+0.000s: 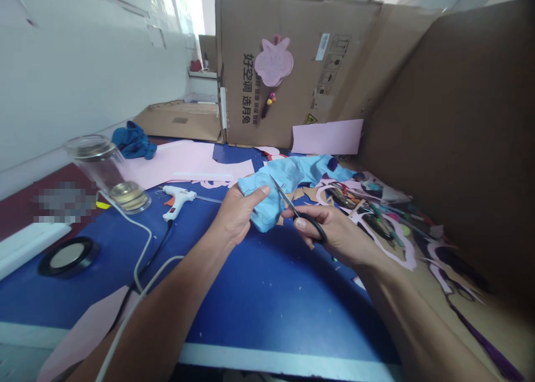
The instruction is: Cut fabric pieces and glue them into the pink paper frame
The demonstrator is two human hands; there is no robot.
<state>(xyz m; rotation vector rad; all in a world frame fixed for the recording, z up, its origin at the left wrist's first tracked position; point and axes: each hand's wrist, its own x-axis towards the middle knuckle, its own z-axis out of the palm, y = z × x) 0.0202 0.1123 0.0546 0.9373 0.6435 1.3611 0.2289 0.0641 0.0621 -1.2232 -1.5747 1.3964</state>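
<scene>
My left hand (236, 215) pinches a piece of light blue felt (267, 204) between thumb and fingers, holding it above the blue table (259, 293). My right hand (334, 231) grips black-handled scissors (298, 212); their thin blades point up and left into the felt's edge. More of the light blue felt (309, 170) trails away behind toward the cardboard wall.
A white glue gun (178, 198) lies left of my hands, its cables running toward me. A glass jar (106, 173) and a black lid (67, 256) sit far left. Pink sheets (179, 162), felt scraps and pens (376, 215) crowd the right. Cardboard walls (460, 120) stand behind and right.
</scene>
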